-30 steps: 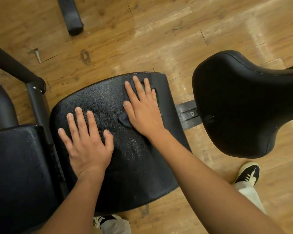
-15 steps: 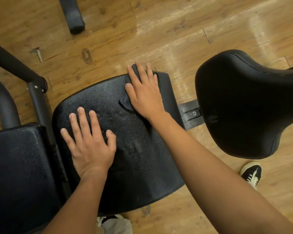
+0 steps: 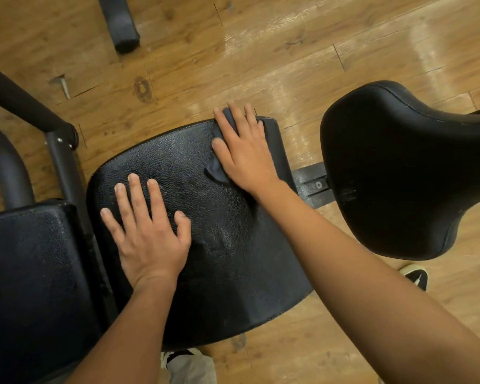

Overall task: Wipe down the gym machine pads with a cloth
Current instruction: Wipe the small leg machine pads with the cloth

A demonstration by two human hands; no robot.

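Beyond my fingertips runs a worn wooden plank floor [image 3: 261, 51] with a dark knot [image 3: 142, 89] and a capped black tube end [image 3: 121, 26]. Below my right forearm, my black sneaker [image 3: 416, 277] stands on it.

no readable text, labels, or numbers
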